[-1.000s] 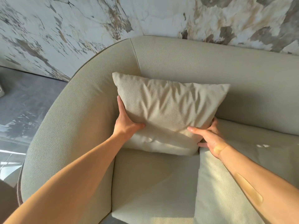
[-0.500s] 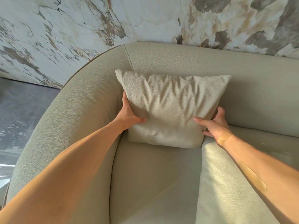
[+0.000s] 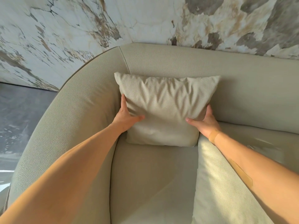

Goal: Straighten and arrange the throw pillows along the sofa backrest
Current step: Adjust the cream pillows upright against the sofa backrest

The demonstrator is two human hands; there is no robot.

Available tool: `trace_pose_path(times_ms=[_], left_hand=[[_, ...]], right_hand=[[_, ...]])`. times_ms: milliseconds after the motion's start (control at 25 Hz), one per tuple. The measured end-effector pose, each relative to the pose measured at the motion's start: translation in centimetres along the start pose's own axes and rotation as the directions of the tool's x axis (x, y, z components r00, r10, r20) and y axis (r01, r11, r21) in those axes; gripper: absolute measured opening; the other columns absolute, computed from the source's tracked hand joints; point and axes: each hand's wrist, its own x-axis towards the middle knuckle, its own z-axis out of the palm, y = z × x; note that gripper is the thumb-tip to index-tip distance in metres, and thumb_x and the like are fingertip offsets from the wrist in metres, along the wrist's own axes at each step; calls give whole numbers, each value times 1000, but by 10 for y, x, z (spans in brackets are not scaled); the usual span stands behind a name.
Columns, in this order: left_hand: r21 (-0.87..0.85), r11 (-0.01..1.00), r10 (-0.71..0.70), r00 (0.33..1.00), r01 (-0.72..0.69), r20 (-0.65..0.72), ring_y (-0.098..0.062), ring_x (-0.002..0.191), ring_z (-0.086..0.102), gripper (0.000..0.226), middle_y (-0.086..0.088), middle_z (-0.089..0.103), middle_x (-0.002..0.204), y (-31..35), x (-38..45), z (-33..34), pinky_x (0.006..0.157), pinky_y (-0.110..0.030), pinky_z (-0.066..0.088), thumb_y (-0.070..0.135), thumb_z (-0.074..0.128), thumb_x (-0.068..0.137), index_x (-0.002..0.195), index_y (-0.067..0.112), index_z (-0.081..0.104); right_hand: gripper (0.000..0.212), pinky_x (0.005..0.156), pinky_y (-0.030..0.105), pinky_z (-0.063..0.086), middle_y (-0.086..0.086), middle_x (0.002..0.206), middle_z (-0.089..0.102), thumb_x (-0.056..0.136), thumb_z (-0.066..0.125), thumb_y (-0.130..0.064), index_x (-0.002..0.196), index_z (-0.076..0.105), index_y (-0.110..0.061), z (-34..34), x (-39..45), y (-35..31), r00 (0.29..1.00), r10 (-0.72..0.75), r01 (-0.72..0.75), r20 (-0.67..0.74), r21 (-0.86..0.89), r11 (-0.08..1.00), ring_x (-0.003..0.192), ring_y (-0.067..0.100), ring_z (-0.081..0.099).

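Note:
A beige, wrinkled throw pillow (image 3: 165,107) stands upright in the left corner of the sofa, leaning on the backrest (image 3: 210,65). My left hand (image 3: 126,117) grips its lower left edge, thumb across the front. My right hand (image 3: 205,123) holds its lower right edge, thumb on the front and fingers behind. A second pale pillow (image 3: 223,180) lies flat on the seat under my right forearm, its near part cut off by the frame.
The sofa's curved left arm (image 3: 61,126) wraps round the corner. Behind the sofa rises a marbled wall (image 3: 145,20). Grey floor (image 3: 21,118) lies to the left. The seat cushion (image 3: 152,178) shows in front of the upright pillow.
The pillow has been pushed back and squared up against the backrest. My right hand has shifted from below its corner up onto its right edge.

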Motion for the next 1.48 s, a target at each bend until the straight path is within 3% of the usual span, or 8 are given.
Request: trace_pose_path(times_ms=[160, 280, 360, 720, 920, 1080, 1280, 1480], left_hand=[[73, 997, 31, 999, -33, 20, -24, 144, 31, 115, 2, 15, 164, 7, -29, -1, 103, -31, 34, 45, 75, 79, 153, 38, -12], [109, 991, 78, 996, -83, 52, -20, 148, 23, 110, 7, 9, 164, 20, -53, 4, 111, -36, 31, 50, 72, 80, 154, 38, -9], [146, 980, 126, 989, -136, 76, -18, 149, 19, 108, 11, 6, 164, 32, -68, 11, 113, -38, 29, 54, 70, 80, 154, 39, -7], [255, 937, 200, 965, -239, 168, -20, 149, 18, 108, 11, 5, 164, 91, -118, 84, 115, -48, 31, 69, 65, 73, 152, 45, -5], [277, 931, 192, 966, -236, 176, -19, 150, 16, 107, 10, 6, 164, 122, -149, 154, 117, -48, 27, 67, 65, 75, 153, 42, -3], [223, 959, 149, 980, -176, 136, -18, 150, 14, 107, 8, 7, 165, 139, -170, 204, 120, -40, 21, 64, 68, 75, 155, 36, 2], [283, 957, 39, 994, -67, 104, -22, 150, 17, 109, 7, 7, 164, 138, -178, 256, 117, -45, 27, 70, 67, 72, 154, 39, 4], [268, 960, -129, 980, 85, 151, -26, 148, 22, 107, 1, 6, 165, 114, -174, 298, 115, -42, 28, 64, 69, 74, 156, 34, 7]], right_hand=[[111, 118, 33, 14, 3, 163, 10, 73, 78, -44, 155, 5, -25, -10, -28, -15, 995, -83, 90, 50, -147, 985, 149, 19, 13], [105, 117, 50, 15, -1, 164, 3, 70, 70, -62, 151, 5, -43, -26, -53, -24, 987, -153, 160, 50, -429, 889, 150, 28, 4], [102, 114, 56, 15, -4, 164, 1, 70, 67, -66, 150, 6, -47, -43, -69, -24, 986, -163, 160, 40, -523, 837, 149, 30, 3], [100, 111, 63, 17, -5, 163, 1, 70, 64, -70, 150, 8, -47, -153, -109, 35, 996, -81, 40, -40, -606, 795, 148, 31, 6], [107, 111, 67, 18, -2, 164, -4, 66, 60, -77, 151, 4, -45, -231, -111, 98, 1000, 2, 5, 10, -647, 763, 148, 37, 5], [108, 111, 66, 16, 0, 164, -5, 66, 60, -77, 151, 3, -44, -291, -114, 150, 999, 46, -25, 18, -621, 783, 148, 38, 4], [98, 115, 61, 4, -10, 162, -13, 73, 55, -74, 149, -2, -49, -349, -118, 222, 995, 92, -55, 29, -610, 790, 150, 29, -7], [103, 110, 63, 18, -6, 163, -6, 68, 49, -83, 151, 0, -45, -341, -107, 281, 978, 202, -135, 43, -608, 783, 149, 32, 3]])
